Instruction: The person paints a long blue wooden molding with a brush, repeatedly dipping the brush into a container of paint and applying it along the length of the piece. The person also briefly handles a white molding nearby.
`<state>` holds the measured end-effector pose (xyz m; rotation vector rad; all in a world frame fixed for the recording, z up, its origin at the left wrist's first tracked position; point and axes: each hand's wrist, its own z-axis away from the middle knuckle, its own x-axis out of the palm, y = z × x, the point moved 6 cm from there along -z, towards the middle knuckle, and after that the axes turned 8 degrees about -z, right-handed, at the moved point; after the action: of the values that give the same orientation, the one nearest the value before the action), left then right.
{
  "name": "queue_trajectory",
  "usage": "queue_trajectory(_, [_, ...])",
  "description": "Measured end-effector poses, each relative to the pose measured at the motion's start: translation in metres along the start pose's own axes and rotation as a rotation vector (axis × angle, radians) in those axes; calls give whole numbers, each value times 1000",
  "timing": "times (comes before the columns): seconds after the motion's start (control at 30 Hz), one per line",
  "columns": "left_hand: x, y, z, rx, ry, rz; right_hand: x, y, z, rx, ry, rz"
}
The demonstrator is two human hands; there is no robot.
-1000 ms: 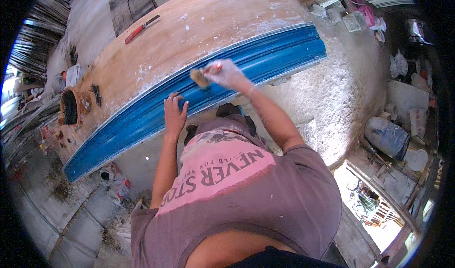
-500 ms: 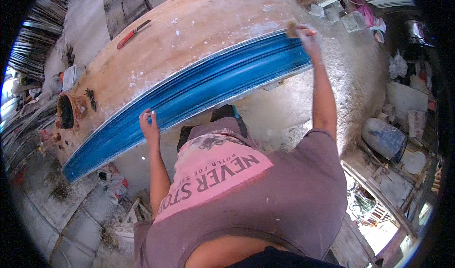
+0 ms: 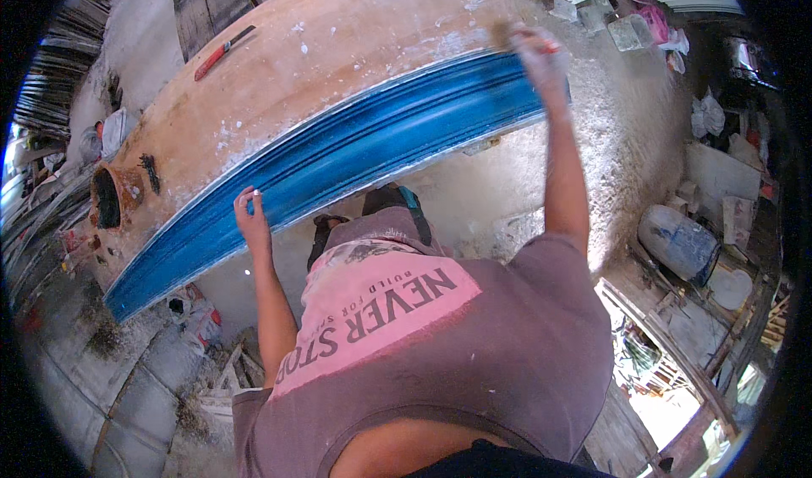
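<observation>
A long blue trough-like mould [image 3: 338,161] with ridges along its length lies across the edge of a pale brown work table [image 3: 338,51]. My right hand [image 3: 540,55] is closed on a brush [image 3: 501,35] with an orange-red handle, at the mould's right end. Motion smears the brush, its bristles beside the mould's far edge. Over the left part of the mould, my left hand [image 3: 250,211] is held with its fingers curled in toward the thumb. Whatever it may hold is too small to make out.
A red-handled knife or scraper [image 3: 222,53] lies on the table. Toward the left stands a clay-coloured pot [image 3: 114,195]. A blue-and-white drum [image 3: 678,239] and a white lid [image 3: 729,289] are at right. Plastic containers and bags [image 3: 633,31] crowd the far right.
My right hand has moved slightly left and farther away with the brush, which now lies past the mould's far edge. My left hand stays over the mould. The whole view has shifted a little.
</observation>
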<state>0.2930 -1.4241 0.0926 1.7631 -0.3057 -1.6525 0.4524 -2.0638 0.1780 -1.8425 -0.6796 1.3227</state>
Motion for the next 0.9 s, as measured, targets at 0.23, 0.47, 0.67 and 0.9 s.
queue_trajectory(0.23, [5, -4, -2, 3, -25, 38, 5, 94, 71, 408, -64, 67])
queue_trajectory(0.47, [2, 3, -16, 68, 6, -1, -19, -18, 21, -140, 21, 107])
queue_trajectory(0.67, [19, -11, -15, -62, -23, 153, 214, -140, 238, -348, -739, -219])
queue_trajectory(0.9, [9, -41, -6, -100, 17, 181, -21, 60, 159, 19, -150, -132])
